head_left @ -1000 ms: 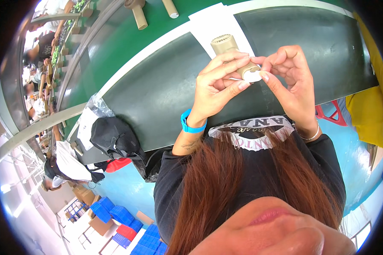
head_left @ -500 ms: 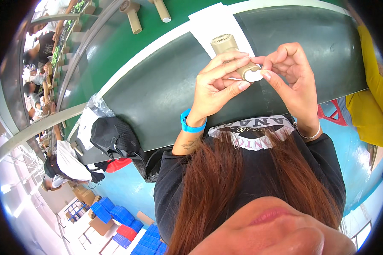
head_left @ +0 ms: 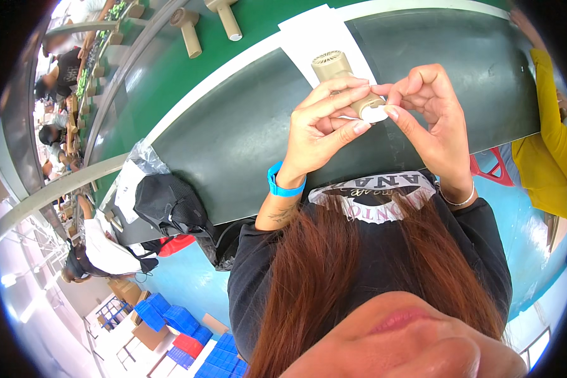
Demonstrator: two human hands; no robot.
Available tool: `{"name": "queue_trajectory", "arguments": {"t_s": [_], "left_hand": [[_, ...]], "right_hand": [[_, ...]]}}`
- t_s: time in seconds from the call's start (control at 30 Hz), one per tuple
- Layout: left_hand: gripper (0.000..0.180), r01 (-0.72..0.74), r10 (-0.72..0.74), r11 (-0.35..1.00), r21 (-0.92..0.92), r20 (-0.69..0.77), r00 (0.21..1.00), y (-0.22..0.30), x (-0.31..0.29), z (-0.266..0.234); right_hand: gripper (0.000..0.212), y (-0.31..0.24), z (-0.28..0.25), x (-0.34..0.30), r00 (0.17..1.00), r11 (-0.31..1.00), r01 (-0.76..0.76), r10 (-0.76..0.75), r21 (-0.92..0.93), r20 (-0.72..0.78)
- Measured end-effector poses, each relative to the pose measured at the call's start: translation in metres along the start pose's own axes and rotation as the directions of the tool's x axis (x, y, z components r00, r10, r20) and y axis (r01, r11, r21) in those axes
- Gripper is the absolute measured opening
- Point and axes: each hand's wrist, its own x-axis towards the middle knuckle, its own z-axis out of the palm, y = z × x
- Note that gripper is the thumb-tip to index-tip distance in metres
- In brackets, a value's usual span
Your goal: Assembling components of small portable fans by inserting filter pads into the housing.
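Observation:
My left hand (head_left: 324, 123) is wrapped round the handle of a beige handheld device (head_left: 331, 65) shaped like a small hair dryer. Its round, grilled head points away from me, and the handle's end faces me. A white end cap (head_left: 374, 114) sits at that end, with a small notch or tab on its rim. My right hand (head_left: 429, 104) pinches at the cap's right edge with thumb and forefinger; the exact contact is partly hidden by the fingers. Beneath the device, a white sheet of paper (head_left: 324, 31) lies over the dark work surface (head_left: 246, 135).
On the green conveyor belt (head_left: 151, 82) lie two similar beige devices (head_left: 186, 31) (head_left: 225, 17). A black bag (head_left: 170, 203) and clear plastic packaging (head_left: 146, 156) rest at left. A person in yellow (head_left: 548, 157) is at right; others work along the far left. Blue crates (head_left: 181, 319) stand behind.
Both devices on the belt have shifted left. The person in yellow has stretched an arm toward the far side of the table. A person in white at left has shifted. My hands have barely moved.

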Motion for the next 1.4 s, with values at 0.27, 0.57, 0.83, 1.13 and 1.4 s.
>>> {"name": "queue_trajectory", "arguments": {"t_s": [0.27,0.57,0.83,1.13,1.4], "left_hand": [[0.042,-0.008,0.008,1.000,0.021,0.001,1.000,0.001,0.000,0.000],[0.040,0.001,0.000,0.999,0.032,-0.014,1.000,0.003,0.000,0.003],[0.039,-0.031,0.031,0.998,0.061,0.004,1.000,0.003,0.000,0.004],[0.038,-0.042,0.043,0.996,0.076,-0.002,0.999,-0.001,-0.001,0.007],[0.034,-0.053,0.056,0.998,0.021,-0.132,0.990,0.001,-0.003,0.001]], "right_hand": [[0.024,-0.001,0.002,-0.001,1.000,1.000,0.003,-0.003,-0.012,-0.017],[0.028,-0.004,0.004,-0.001,1.000,0.998,-0.025,0.024,-0.052,-0.005],[0.027,-0.008,0.004,-0.002,0.999,0.992,-0.022,0.019,-0.125,-0.026],[0.028,-0.013,0.005,-0.008,0.999,0.911,0.000,-0.021,-0.411,-0.047],[0.033,-0.006,-0.002,0.010,1.000,0.849,0.009,-0.023,-0.528,-0.020]]}}
